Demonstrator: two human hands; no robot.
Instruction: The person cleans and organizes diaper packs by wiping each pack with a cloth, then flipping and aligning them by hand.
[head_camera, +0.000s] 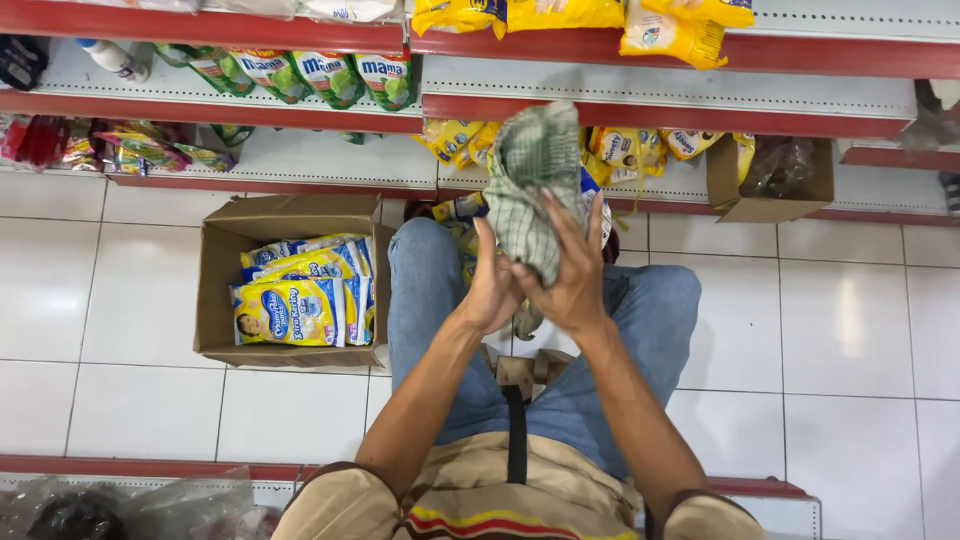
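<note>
Head view, looking down on a seated person in a shop aisle. To the left of the person's knees, an open cardboard box (290, 285) stands on the white tiled floor (840, 330); it holds yellow and blue soft packs (300, 300) lying flat. A second, smaller cardboard box (770, 180) sits at the foot of the red-edged shelves (660, 110) to the upper right, with a clear bag inside it. The shelves carry green pouches (330, 75) at upper left and yellow packets (640, 150) behind the raised hands. Clear plastic bags (150, 505) lie at the lower left edge.

Both forearms rise from the lap, above the blue-jeaned knees. A green and white checked cloth (530, 185), bunched into a bundle, is held up between the hands in front of the lower shelf, hiding part of the yellow packets. The left hand (493, 290) is closed against the cloth's lower left side. The right hand (575, 275) is wrapped around the cloth's lower right, its fingers spread upward over the fabric. Nothing stands between the hands and the cloth.
</note>
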